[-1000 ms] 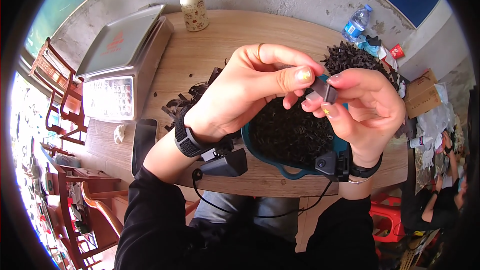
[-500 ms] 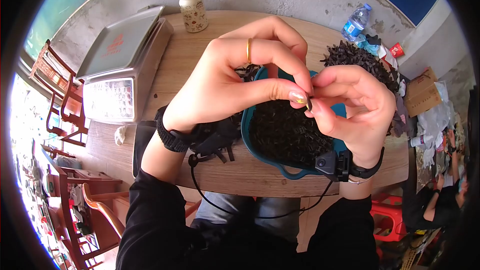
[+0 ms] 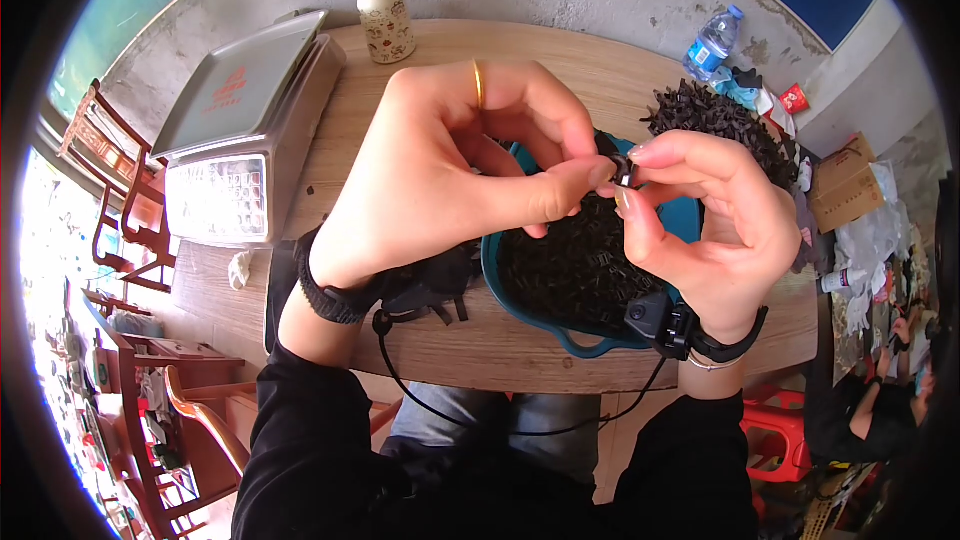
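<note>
A small black part [image 3: 624,174] sits between my fingertips, above a blue-green basin [image 3: 491,275]; fingers partly hide it, and its exact kind is unclear. My left hand [image 3: 435,165] pinches it between thumb and forefinger. From the other side, the thumb and forefinger of my right hand [image 3: 725,220] close on it too. Many small dark pieces [image 3: 570,270] fill the basin below. Beyond my right hand lies a heap of similar dark pieces [image 3: 725,120]. A small black camera [image 3: 652,322] is strapped at my right wrist.
On the left stands a scale [image 3: 235,110] with a grey tray top. A red-lidded bottle [image 3: 385,15] and a plastic water bottle [image 3: 713,43] stand near the wall. A black cable [image 3: 440,417] loops between my wrists. A red stool [image 3: 775,440] and another person [image 3: 880,400] are at right.
My left hand has turned and its fingers have shifted around the small black part. My right fingertips have opened slightly and re-gripped it, and more of the part now shows.
</note>
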A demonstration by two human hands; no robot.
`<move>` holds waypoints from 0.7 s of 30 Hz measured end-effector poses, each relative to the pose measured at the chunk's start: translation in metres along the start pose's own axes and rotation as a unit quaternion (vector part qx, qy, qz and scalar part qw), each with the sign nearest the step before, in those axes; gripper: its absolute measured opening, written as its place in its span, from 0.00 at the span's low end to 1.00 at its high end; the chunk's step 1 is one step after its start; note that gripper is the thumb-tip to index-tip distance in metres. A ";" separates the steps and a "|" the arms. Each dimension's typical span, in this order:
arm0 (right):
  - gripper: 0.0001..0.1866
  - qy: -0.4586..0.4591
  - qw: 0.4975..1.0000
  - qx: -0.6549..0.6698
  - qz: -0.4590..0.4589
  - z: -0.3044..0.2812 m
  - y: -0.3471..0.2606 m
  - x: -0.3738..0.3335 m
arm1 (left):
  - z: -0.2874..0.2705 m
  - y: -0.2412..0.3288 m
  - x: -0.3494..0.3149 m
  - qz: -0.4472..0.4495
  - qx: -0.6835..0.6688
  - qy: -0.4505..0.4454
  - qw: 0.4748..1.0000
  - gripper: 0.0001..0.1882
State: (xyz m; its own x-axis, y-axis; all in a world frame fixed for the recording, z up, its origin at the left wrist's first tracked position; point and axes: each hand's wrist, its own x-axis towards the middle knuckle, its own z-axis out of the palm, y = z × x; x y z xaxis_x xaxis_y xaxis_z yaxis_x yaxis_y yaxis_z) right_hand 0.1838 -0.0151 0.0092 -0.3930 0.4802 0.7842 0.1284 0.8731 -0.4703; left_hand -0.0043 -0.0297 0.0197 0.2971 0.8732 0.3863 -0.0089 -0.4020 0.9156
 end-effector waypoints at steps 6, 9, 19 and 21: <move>0.15 0.037 0.999 -0.003 -0.021 0.008 0.003 0.000 | 0.004 -0.002 -0.003 0.027 0.018 0.038 0.999 0.06; 0.15 0.022 0.998 -0.042 -0.052 0.007 0.003 0.000 | 0.002 -0.002 -0.004 0.039 0.105 0.032 0.993 0.06; 0.16 -0.008 0.987 -0.125 -0.100 0.012 0.005 0.001 | 0.003 0.001 -0.009 0.027 0.254 0.021 0.967 0.05; 0.16 -0.017 0.988 -0.122 -0.097 0.011 0.004 0.001 | 0.003 0.002 -0.009 0.032 0.258 0.017 0.965 0.05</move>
State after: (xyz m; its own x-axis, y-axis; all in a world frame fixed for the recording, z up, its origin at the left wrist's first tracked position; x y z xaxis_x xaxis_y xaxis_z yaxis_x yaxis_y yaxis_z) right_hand 0.1737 -0.0120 0.0034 -0.4618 0.3027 0.8337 0.2624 0.9445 -0.1976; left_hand -0.0040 -0.0390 0.0176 0.2796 0.8473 0.4515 0.4534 -0.5311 0.7158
